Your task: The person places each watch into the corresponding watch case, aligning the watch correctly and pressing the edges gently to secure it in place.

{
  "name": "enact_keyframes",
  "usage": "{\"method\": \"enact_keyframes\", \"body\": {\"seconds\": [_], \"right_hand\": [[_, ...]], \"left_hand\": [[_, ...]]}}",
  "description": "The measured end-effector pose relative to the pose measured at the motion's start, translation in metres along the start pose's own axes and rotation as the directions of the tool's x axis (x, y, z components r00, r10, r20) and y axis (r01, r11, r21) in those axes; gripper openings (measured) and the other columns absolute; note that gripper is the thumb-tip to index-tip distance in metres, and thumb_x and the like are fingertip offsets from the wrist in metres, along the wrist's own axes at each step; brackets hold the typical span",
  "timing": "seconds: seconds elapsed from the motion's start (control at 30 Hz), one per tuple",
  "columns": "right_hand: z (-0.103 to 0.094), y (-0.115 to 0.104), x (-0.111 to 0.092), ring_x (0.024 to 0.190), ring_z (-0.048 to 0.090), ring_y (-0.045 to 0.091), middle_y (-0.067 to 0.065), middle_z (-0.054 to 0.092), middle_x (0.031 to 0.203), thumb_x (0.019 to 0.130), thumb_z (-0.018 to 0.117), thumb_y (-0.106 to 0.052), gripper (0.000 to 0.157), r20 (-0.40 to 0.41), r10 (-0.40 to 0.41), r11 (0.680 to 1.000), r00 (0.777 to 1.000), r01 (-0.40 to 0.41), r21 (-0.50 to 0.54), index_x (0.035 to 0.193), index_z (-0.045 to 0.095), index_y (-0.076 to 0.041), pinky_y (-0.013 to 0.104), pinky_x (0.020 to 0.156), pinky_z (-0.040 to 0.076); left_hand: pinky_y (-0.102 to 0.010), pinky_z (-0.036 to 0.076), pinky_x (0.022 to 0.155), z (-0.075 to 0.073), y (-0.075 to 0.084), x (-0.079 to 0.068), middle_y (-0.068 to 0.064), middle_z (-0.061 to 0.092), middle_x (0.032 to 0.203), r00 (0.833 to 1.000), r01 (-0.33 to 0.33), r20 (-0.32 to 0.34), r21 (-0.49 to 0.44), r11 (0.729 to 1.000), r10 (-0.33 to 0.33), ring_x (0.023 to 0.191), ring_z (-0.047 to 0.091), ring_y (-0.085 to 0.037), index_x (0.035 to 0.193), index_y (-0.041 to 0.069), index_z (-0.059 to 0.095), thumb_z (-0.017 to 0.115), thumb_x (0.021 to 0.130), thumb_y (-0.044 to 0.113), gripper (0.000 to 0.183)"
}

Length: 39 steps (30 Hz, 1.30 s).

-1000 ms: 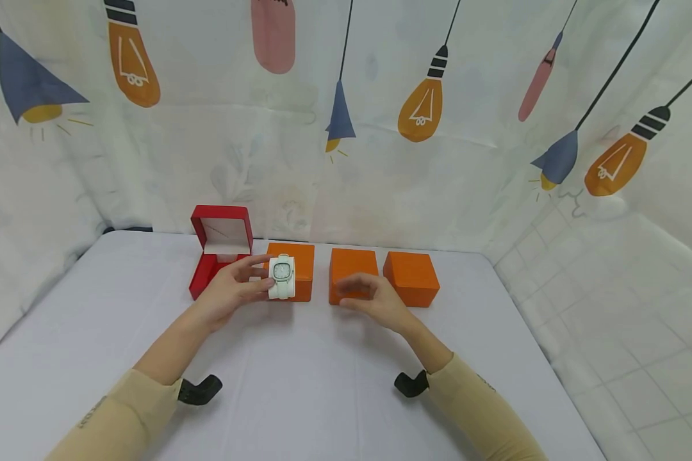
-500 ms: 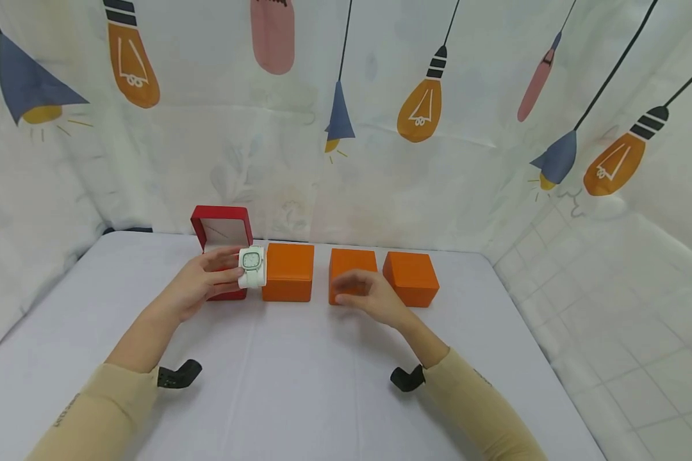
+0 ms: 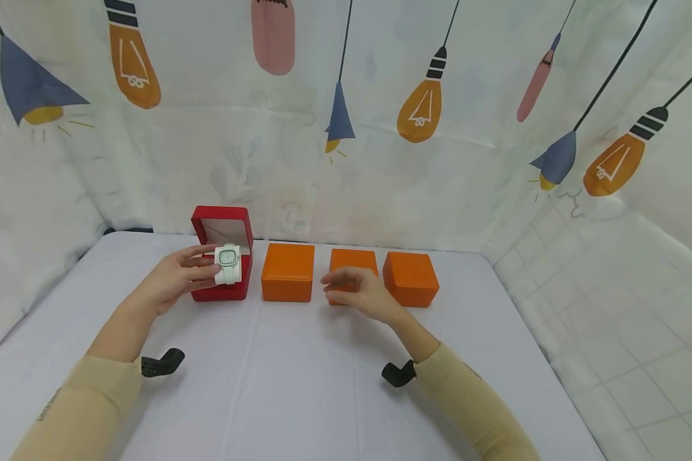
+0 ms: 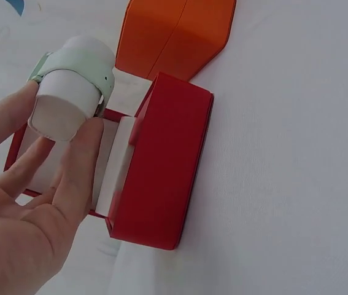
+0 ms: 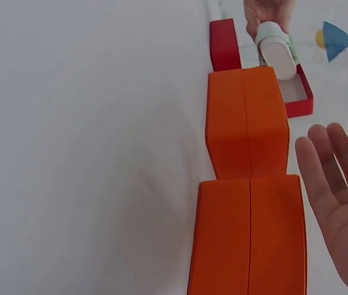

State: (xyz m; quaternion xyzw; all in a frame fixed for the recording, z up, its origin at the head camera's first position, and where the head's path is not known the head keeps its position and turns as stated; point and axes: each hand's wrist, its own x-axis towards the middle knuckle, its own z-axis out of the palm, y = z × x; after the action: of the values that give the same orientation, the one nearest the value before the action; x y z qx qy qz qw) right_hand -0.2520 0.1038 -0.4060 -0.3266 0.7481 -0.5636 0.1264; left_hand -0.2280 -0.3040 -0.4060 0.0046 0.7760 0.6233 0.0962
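Note:
My left hand (image 3: 170, 278) grips a wristwatch (image 3: 227, 257) with a pale mint strap and a square face. The strap is wrapped round a white watch cushion (image 4: 66, 104), and thumb and fingers pinch it at the sides in the left wrist view. The watch is held in front of an open red watch box (image 4: 161, 166), whose raised lid has a pale lining. My right hand (image 3: 357, 294) holds nothing; its fingers are relaxed in front of the middle orange box (image 3: 354, 257), partly covering it.
Two more closed orange boxes stand in the row, a left one (image 3: 288, 272) beside the red box and a right one (image 3: 411, 278). They rest near the back edge of a white-covered table (image 3: 300, 384). A patterned curtain (image 3: 207, 147) hangs behind.
My left hand has carried the watch leftward, from in front of the left orange box to the open red box. The right hand has shifted slightly left, its fingers a little straighter.

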Motion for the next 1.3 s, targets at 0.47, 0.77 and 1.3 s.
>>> {"method": "enact_keyframes", "body": {"seconds": [0.47,0.77,1.3], "right_hand": [[0.006,-0.003,0.009,0.108,0.065,0.023,0.006,0.07,0.119,0.096,0.074,-0.009,0.034,0.049,-0.01,1.0,0.999,0.009,0.014,0.127,0.066,0.005,0.038,0.088,0.059],[0.008,-0.002,0.011,0.108,0.065,0.021,0.019,0.067,0.124,0.096,0.074,-0.009,0.033,0.066,-0.01,1.0,0.998,0.009,0.013,0.126,0.067,0.003,0.038,0.088,0.059],[0.011,-0.006,0.018,0.11,0.064,0.018,0.022,0.067,0.121,0.097,0.073,-0.013,0.034,0.098,-0.032,0.997,0.995,0.038,-0.061,0.126,0.066,0.003,0.035,0.085,0.059]], "left_hand": [[-0.031,0.057,0.091,-0.015,-0.003,0.005,-0.034,0.033,0.152,0.999,0.033,0.0,0.155,0.987,-0.033,0.129,0.047,-0.041,0.163,0.001,0.015,0.064,0.104,0.028,0.082],[-0.042,0.054,0.098,-0.015,0.003,0.012,-0.035,0.032,0.152,0.997,0.083,-0.019,0.19,0.978,-0.08,0.135,0.038,-0.049,0.163,0.0,0.013,0.066,0.103,0.026,0.084],[-0.045,0.054,0.098,-0.013,0.01,0.019,-0.036,0.037,0.145,0.994,0.102,0.005,0.288,0.952,-0.108,0.13,0.041,-0.048,0.159,-0.006,0.019,0.065,0.102,0.02,0.078]]}}
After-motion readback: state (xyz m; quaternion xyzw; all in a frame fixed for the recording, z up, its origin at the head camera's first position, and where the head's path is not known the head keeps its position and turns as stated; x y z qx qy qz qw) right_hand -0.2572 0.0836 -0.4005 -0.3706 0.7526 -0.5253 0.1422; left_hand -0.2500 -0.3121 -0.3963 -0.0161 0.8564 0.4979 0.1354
